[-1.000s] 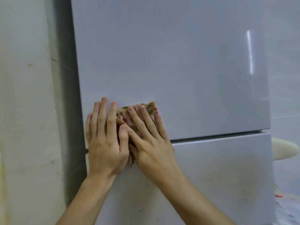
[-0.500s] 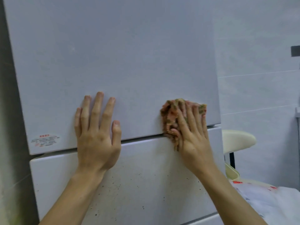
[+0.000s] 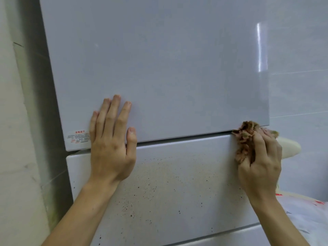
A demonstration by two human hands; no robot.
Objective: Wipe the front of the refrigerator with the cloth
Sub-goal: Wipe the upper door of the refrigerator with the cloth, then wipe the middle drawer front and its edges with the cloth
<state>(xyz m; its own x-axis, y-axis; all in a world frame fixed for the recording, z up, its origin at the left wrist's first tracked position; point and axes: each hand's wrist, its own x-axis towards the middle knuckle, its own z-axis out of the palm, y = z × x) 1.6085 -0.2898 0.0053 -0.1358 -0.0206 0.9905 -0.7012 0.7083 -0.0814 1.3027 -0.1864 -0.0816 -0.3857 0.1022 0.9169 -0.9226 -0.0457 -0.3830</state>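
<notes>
Mid-wipe, the right hand [image 3: 260, 162] clutches the bunched brownish cloth [image 3: 245, 139] at the right end of the seam under the upper refrigerator door [image 3: 159, 68], the left hand [image 3: 111, 148] braces flat with straight fingers, and the speckled lower drawer front [image 3: 177, 183] probably needs the next firm pass.

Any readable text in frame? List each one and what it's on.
Sticker, lower left corner of the upper refrigerator door: red print in several lines, too small and blurred to read.
White sheet, lower right: red marks, blurred, unreadable.
Cloth: no text.
</notes>
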